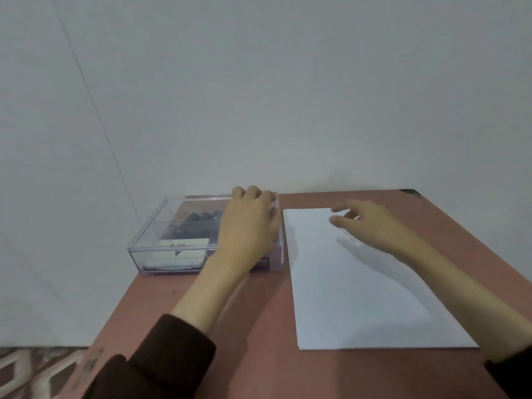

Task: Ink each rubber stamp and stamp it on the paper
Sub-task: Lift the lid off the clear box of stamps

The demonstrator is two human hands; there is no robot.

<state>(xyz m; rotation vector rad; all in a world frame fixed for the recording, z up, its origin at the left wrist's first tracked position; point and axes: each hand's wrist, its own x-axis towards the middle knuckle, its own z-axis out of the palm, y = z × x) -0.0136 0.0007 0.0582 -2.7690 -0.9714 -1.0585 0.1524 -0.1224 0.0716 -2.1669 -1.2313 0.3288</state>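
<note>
Left hand [247,226] lay atop clear box [161,250], grip unclear; right hand [371,223] hovered spread, empty, over paper [359,300]. Risk: one-handed opening could have skidded the box across the desk [244,326].
</note>
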